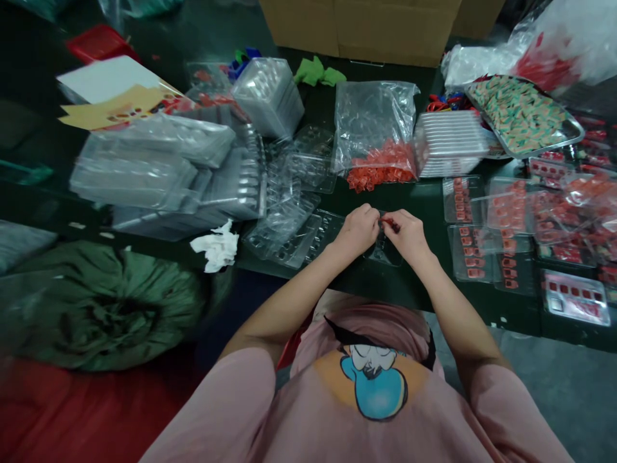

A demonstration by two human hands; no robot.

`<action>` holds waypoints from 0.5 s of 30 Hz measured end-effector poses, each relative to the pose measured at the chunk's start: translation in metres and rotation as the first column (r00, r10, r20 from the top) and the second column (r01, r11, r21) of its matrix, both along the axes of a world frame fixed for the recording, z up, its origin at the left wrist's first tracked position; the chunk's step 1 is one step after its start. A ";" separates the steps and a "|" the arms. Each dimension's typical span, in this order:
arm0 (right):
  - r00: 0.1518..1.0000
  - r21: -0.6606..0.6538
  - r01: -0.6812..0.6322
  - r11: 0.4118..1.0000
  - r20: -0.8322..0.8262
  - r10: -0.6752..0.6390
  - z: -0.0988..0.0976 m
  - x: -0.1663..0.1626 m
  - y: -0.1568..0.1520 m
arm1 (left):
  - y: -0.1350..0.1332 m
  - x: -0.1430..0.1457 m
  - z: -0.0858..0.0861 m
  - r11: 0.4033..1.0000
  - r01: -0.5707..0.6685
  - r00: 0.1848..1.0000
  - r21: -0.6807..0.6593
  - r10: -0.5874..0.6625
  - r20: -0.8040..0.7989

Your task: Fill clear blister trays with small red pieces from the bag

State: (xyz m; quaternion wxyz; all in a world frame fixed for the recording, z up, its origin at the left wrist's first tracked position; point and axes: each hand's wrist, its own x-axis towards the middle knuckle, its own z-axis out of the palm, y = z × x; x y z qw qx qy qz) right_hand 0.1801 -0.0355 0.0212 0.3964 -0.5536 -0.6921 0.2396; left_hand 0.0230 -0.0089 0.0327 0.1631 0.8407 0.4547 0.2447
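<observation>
Dark green, the table [424, 199] carries everything, with a brown cardboard box [359, 29] at its far edge. Stacks of clear, ribbed plastic trays [159, 167] crowd the left side. Glossy filled trays [482, 251], rows of red in their pockets, spread toward the right edge. A crinkled transparent bag [376, 132] at mid-table sags with loose red bits. At the near edge a clear empty tray [385, 254] lies directly under the hands. The left hand [359, 228] is curled tight, its fingertips meeting the right's; whether it grips anything I cannot tell. The right hand [409, 236] pinches a small red piece [389, 224] at its fingertips. That piece sits between the two hands, just above the empty tray, its long axis running left to right, nearer the right hand.
</observation>
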 end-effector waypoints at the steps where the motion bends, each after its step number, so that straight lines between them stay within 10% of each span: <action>1: 1.000 0.007 0.005 1.000 0.018 -0.005 0.001 -0.001 0.002 | 0.001 0.003 0.000 1.000 -0.014 1.000 0.008 0.014 -0.018; 10: 0.974 -0.135 0.143 0.981 -0.155 -0.163 -0.002 0.017 0.001 | 0.014 -0.018 -0.005 0.962 -0.205 0.957 -0.178 0.235 0.169; 15: 0.855 -0.431 -0.086 0.898 -0.495 -0.155 -0.020 0.021 -0.001 | -0.003 -0.023 -0.018 0.938 -0.088 0.951 -0.335 0.180 0.253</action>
